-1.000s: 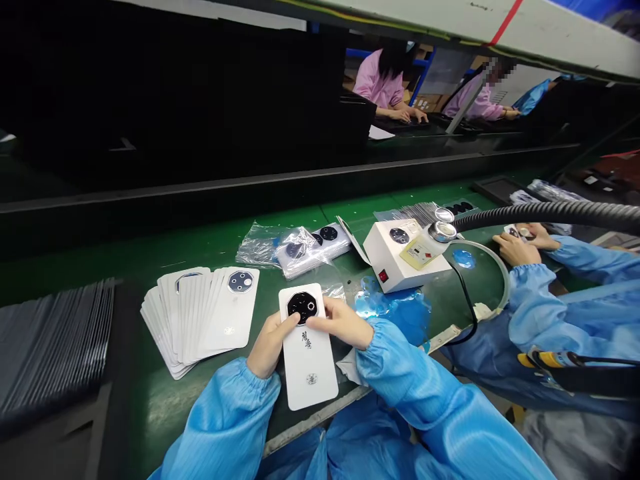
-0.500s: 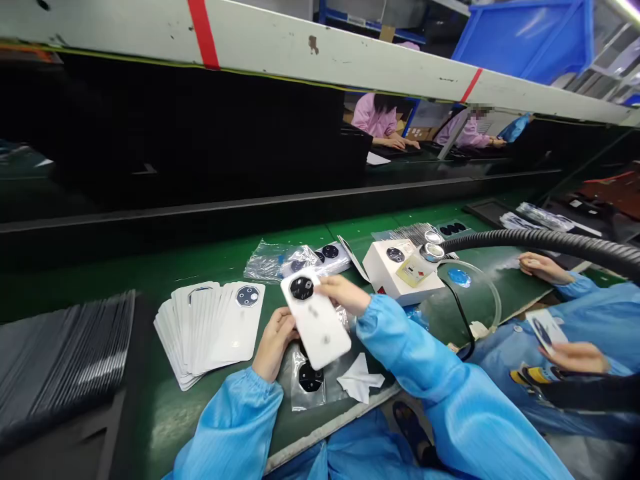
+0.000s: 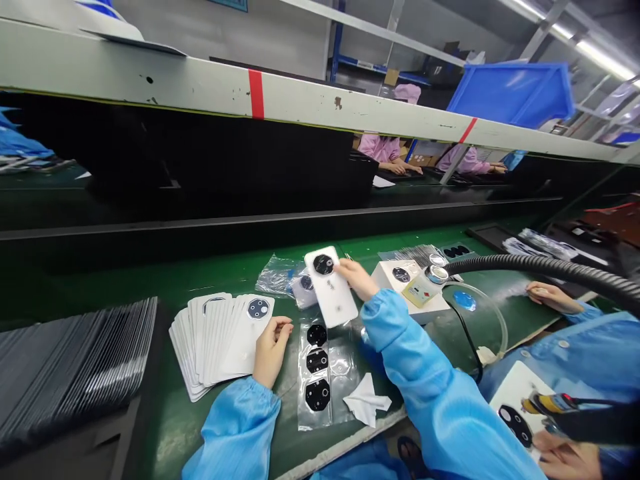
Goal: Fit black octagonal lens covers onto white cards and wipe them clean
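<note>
Right hand [image 3: 356,280] pinches a white card [image 3: 333,290] at its right edge, fingers laid across the face just below a black octagonal lens plate [image 3: 323,265]. The thumb is hidden, so the opposing contact cannot be confirmed. The card is held tilted above the green worktop [image 3: 165,427], its upper end beside a crumpled clear bag [image 3: 277,275]. Left hand [image 3: 271,351] is open, fingers loosely spread, and rests against the right edge of a fanned pile of white cards [image 3: 215,340], with no grip on any of them.

Below the held card lies a clear film sheet [image 3: 345,367] bearing three black lens plates [image 3: 317,361] in a column, a folded white wipe [image 3: 367,400] touching its right side. Compared with the preceding view, the held card has risen off this sheet and moved up the worktop, leaving all three plates uncovered and open to inspection.

Further left sits a long row of dark grey sheets [image 3: 75,353]. To the right stands a white bench unit [image 3: 400,293] with metal cups [image 3: 437,273] beside it, under a black ribbed hose [image 3: 540,267]. A co-worker's hand [image 3: 565,460] at lower right is at a second white card [image 3: 517,407] carrying a black plate
</note>
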`<state>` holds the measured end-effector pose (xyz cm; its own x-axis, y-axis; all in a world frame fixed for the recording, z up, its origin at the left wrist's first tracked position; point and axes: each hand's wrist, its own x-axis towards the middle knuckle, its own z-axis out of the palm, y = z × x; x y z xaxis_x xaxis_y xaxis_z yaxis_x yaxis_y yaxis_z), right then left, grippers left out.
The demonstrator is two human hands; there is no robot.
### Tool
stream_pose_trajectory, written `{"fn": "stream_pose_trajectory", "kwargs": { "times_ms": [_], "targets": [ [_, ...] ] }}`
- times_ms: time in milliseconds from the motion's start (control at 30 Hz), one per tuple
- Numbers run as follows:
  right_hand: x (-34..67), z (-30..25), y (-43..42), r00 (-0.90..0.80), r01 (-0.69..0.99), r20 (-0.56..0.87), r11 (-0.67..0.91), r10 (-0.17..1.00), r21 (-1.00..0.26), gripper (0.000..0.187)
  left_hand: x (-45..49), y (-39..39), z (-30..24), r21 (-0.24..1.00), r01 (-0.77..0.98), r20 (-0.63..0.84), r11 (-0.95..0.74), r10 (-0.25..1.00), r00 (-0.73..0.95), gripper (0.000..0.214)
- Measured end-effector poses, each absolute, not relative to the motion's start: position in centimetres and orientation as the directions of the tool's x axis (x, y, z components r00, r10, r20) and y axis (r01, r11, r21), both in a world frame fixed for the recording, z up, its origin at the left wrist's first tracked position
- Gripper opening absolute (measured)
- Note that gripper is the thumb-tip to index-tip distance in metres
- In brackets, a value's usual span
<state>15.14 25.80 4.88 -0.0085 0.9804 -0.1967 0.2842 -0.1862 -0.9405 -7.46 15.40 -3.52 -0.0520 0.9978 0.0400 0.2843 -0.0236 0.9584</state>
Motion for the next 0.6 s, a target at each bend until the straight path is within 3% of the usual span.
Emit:
{"fn": "stream_pose_trajectory", "kwargs": {
  "times_ms": [133, 267, 433, 600],
  "targets": [
    [19.5, 7.0, 28.0, 0.163, 0.385, -0.112, -0.168, 0.980, -0.908, 0.035, -8.6, 15.7, -2.7, 0.795, 0.604, 0.159, -0.064, 0.982, -0.106, 0.027],
    [21.1, 6.6, 30.3, 0.305, 0.533, -0.129, -0.282, 0.943, -0.798, 0.034, -10.0, 15.9, -2.5, 0.553, 0.832, 0.234, 0.041, 0.951, -0.203, 0.035],
    [19.9, 4.3, 30.6, 0.383, 0.696, -0.176, -0.409, 0.907, -0.590, 0.034, -10.2, 15.7, -3.3, 0.349, 0.933, 0.278, 0.084, 0.942, -0.188, 0.039],
    [18.8, 3.1, 29.9, 0.376, 0.817, -0.187, -0.420, 0.907, -0.396, 0.035, -10.1, 15.9, -3.3, 0.283, 0.955, 0.274, 0.086, 0.947, -0.167, 0.039]
  ]
}}
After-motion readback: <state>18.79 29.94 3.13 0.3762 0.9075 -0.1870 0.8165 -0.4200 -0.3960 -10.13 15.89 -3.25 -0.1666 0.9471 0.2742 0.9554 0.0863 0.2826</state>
